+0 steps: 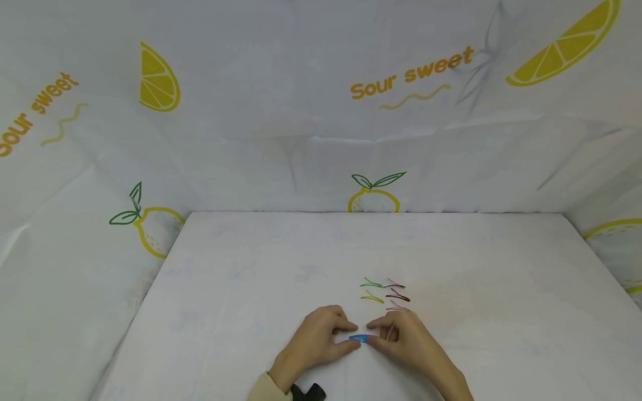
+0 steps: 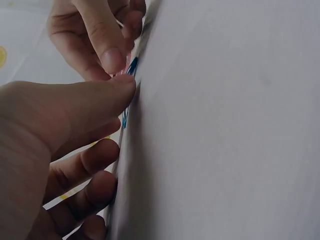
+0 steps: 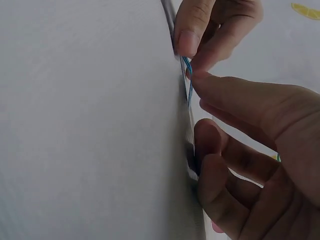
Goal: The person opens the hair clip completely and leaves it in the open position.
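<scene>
A blue snap hair clip [image 1: 358,338] lies on the white table [image 1: 225,312] between my two hands. My left hand [image 1: 321,337] has its thumb tip against the front side of the clip, with the index finger apart behind it. My right hand [image 1: 403,340] presses its thumb on the clip's right end and partly covers it; the right index finger stands clear of the thumb. In the left wrist view both thumbs are close together over the blue clip [image 2: 133,65]. The right wrist view shows the clip [image 3: 189,85] edge-on beside the thumbs.
Beyond the hands lie several hair clips with spread arms: a green clip [image 1: 371,284], a yellow clip [image 1: 373,298], a dark red clip [image 1: 398,296], a brownish clip [image 1: 395,285] and a pink clip [image 1: 398,307]. A lemon-printed cloth [image 1: 281,111] surrounds the table.
</scene>
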`<state>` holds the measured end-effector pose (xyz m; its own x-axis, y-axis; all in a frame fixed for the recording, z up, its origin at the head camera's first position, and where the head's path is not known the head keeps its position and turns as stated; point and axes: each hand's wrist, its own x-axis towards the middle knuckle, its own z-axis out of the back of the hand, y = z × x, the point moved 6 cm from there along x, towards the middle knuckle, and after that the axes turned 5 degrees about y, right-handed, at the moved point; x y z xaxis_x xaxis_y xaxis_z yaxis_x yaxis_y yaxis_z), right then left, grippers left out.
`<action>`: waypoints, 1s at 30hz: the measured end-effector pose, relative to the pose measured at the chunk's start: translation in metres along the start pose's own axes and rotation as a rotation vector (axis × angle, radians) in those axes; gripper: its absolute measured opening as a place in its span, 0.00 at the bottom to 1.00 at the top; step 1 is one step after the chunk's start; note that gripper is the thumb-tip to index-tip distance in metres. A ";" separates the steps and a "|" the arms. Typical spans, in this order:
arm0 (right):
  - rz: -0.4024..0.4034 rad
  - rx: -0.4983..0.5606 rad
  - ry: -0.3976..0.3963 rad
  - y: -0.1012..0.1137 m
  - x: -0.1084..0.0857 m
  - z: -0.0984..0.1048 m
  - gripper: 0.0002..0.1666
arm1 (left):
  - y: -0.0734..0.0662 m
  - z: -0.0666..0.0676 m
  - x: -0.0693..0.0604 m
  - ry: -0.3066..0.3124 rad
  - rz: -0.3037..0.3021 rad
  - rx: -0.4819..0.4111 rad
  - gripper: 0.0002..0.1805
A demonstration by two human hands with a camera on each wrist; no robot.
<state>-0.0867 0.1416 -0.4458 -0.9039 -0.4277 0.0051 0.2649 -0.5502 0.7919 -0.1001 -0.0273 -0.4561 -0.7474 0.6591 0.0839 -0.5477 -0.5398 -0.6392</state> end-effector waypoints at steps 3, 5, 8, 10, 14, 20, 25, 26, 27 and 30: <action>0.022 0.001 0.018 0.001 -0.001 -0.003 0.12 | -0.002 -0.002 0.000 -0.011 -0.012 0.021 0.11; 0.027 -0.011 0.019 0.002 -0.002 -0.005 0.12 | -0.004 -0.002 0.000 -0.024 -0.022 0.043 0.09; 0.024 -0.037 0.016 0.002 -0.002 -0.006 0.12 | -0.005 -0.003 0.000 -0.040 -0.035 0.064 0.07; 0.021 -0.053 0.015 0.002 -0.001 -0.007 0.12 | -0.006 -0.003 0.000 -0.049 -0.047 0.075 0.06; 0.035 -0.071 0.009 0.002 0.000 -0.007 0.10 | -0.005 -0.002 0.001 -0.064 -0.058 0.074 0.05; 0.097 -0.093 -0.036 0.007 0.001 -0.006 0.04 | -0.004 0.001 0.001 -0.076 -0.062 -0.007 0.06; 0.085 -0.020 -0.052 0.007 0.003 -0.004 0.06 | -0.002 0.006 0.007 -0.089 -0.047 -0.119 0.06; 0.080 0.006 -0.052 0.006 0.004 -0.004 0.07 | -0.002 0.007 0.008 -0.093 -0.042 -0.135 0.06; 0.077 0.030 -0.051 0.006 0.005 -0.003 0.09 | -0.002 0.008 0.009 -0.097 -0.038 -0.147 0.06; 0.080 0.063 -0.067 0.007 0.007 -0.001 0.11 | -0.002 0.011 0.012 -0.115 -0.041 -0.168 0.07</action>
<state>-0.0913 0.1342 -0.4406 -0.9017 -0.4186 0.1085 0.3171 -0.4695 0.8240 -0.1122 -0.0245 -0.4453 -0.7692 0.6090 0.1934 -0.5153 -0.4124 -0.7512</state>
